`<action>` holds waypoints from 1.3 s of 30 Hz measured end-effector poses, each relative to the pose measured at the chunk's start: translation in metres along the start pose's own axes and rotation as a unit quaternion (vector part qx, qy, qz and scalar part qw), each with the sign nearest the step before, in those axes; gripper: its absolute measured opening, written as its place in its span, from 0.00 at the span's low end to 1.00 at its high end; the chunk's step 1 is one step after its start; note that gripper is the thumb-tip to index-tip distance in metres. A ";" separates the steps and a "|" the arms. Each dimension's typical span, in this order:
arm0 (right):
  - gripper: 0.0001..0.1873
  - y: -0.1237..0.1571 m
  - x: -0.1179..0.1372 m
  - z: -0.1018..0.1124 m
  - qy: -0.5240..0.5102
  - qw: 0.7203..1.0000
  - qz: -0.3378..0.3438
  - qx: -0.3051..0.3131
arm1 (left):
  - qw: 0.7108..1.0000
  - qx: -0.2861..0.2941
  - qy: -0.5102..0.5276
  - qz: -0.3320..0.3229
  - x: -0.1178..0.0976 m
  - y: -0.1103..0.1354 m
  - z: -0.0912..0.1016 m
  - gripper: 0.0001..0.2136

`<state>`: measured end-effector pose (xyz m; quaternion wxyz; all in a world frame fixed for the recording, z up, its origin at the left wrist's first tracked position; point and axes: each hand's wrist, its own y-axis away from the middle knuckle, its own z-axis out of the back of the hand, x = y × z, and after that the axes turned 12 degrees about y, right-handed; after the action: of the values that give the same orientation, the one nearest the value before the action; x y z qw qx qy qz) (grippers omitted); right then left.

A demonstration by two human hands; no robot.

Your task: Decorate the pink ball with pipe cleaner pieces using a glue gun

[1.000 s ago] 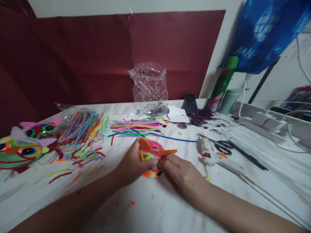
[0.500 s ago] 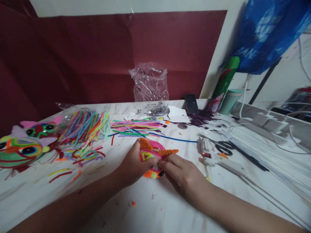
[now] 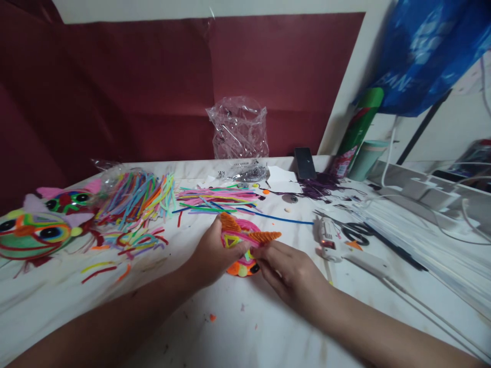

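Observation:
A small animal face craft (image 3: 241, 269), covered in pink, yellow and orange pipe cleaners, is held low over the table. It has two orange ears and a black eye at its lower right. My left hand (image 3: 210, 253) grips its left edge, with the thumb across the front. The fingers of my right hand (image 3: 289, 268) are pinched together against the face's right side, just below the right ear. Yellow-green bits show by those fingertips; what is between them is hidden.
Pipe cleaners (image 3: 215, 199) lie behind my hands, with a fuller bundle (image 3: 134, 197) to the left. Two finished animal faces (image 3: 36, 232) rest at far left. To the right are a hot glue gun (image 3: 330, 240) with its cord, scissors (image 3: 355, 232) and clear glue sticks (image 3: 433, 250).
The view has shifted slightly. My right fingertips have moved a little on the face, and more yellow shows beside them. My left hand keeps its hold.

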<state>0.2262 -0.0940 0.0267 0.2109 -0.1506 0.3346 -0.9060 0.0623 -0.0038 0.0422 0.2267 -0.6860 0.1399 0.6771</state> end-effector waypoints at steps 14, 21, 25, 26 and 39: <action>0.18 0.002 0.000 0.003 0.186 0.974 0.126 0.005 | 0.999 -0.003 -0.034 -0.012 0.002 0.000 0.000 0.22; 0.18 0.000 0.001 0.007 0.198 0.970 0.143 0.025 | 0.999 -0.003 -0.038 -0.016 0.000 0.002 -0.001 0.21; 0.20 0.000 0.001 0.007 0.201 0.969 0.142 0.030 | 0.999 -0.007 -0.038 -0.011 -0.001 0.002 -0.001 0.20; 0.20 0.000 0.001 0.006 0.199 0.969 0.141 0.029 | 0.999 -0.007 -0.038 -0.009 -0.002 0.002 -0.002 0.20; 0.18 0.000 -0.003 0.004 0.157 0.980 0.121 0.018 | 1.000 -0.009 -0.016 -0.001 0.000 0.003 -0.001 0.21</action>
<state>0.2305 -0.0952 0.0293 0.2666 0.0389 0.3629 -0.8920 0.0614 -0.0070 0.0415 0.2232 -0.6774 0.1295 0.6889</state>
